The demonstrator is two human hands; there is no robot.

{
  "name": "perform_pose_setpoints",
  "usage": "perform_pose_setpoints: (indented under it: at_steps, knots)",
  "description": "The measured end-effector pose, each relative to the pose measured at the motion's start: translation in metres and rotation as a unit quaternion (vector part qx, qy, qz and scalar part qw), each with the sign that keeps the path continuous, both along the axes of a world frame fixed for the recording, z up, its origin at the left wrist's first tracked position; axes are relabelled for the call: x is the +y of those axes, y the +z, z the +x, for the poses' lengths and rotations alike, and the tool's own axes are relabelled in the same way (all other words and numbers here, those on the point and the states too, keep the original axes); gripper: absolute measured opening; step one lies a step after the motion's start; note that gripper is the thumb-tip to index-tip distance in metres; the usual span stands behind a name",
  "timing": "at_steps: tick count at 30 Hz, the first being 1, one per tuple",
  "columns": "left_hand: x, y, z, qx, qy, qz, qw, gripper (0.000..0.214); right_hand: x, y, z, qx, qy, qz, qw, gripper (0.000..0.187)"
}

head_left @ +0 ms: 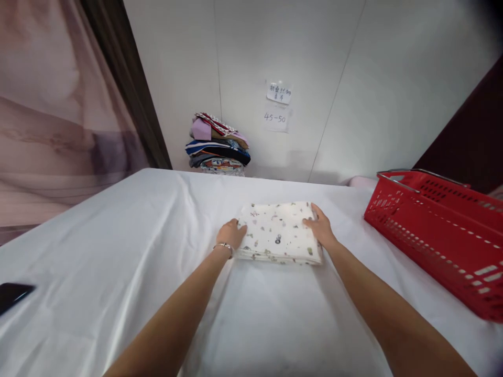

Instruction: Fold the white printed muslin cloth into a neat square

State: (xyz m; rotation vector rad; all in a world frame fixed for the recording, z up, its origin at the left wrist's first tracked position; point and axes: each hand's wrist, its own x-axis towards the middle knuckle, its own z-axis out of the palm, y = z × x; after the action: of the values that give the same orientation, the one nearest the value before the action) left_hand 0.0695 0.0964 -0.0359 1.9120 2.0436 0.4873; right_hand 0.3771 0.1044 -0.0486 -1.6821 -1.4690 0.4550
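Note:
A folded white cloth with small printed figures lies in several layers at the middle of the table. At its left edge is my left hand, thumb on top and the fingers tucked beneath or behind the side; a bracelet circles that wrist. My right hand grips the opposite edge in the same way, its thumb lying on the upper layer and a finger along the far corner. Both hands are closed on the cloth, and most of their fingertips are hidden by it.
A red plastic basket with metal handles stands at the right. Behind the table's far edge rises a stack of folded fabrics. A dark phone lies at the left edge. The white tablecloth is wrinkled. Paper signs hang on the wall.

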Motion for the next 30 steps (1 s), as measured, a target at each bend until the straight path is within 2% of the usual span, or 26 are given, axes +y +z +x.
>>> perform_pose_setpoints:
  at_steps: [3,6,10,13,15,18,21,24,30]
  knots:
    - [0.004,-0.001,-0.013,0.008,0.037,-0.006,0.999,0.039,0.028,-0.004,-0.018,-0.073,0.008,-0.038,0.997,0.065]
    - [0.004,-0.007,-0.014,0.004,0.048,-0.025,0.999,0.042,0.041,-0.010,-0.024,-0.096,0.020,-0.077,0.992,0.058]
    - [0.001,-0.012,-0.013,-0.045,0.061,-0.019,0.997,0.048,0.033,-0.007,-0.019,-0.120,0.033,-0.087,0.988,0.054]
    - [-0.006,-0.014,-0.018,-0.095,0.057,0.029,0.993,0.052,0.011,0.000,-0.020,-0.141,0.043,-0.050,0.988,0.044]
    - [-0.015,-0.015,-0.024,-0.105,0.026,0.098,0.989,0.047,-0.009,0.004,-0.028,-0.150,0.072,-0.016,0.986,0.037]
    - [-0.034,-0.014,-0.033,-0.080,-0.067,0.203,0.974,0.031,-0.040,0.008,-0.047,-0.144,0.177,0.035,0.973,0.027]
    - [-0.050,-0.013,-0.037,-0.036,-0.162,0.215,0.962,0.021,-0.059,0.009,-0.066,-0.142,0.273,0.062,0.949,0.024]
    - [-0.057,-0.012,-0.039,-0.002,-0.200,0.189,0.961,0.020,-0.064,0.008,-0.079,-0.173,0.293,0.052,0.939,0.024]
    - [-0.054,-0.010,-0.034,0.023,-0.209,0.194,0.958,0.016,-0.063,0.000,-0.085,-0.208,0.275,0.082,0.935,0.025]
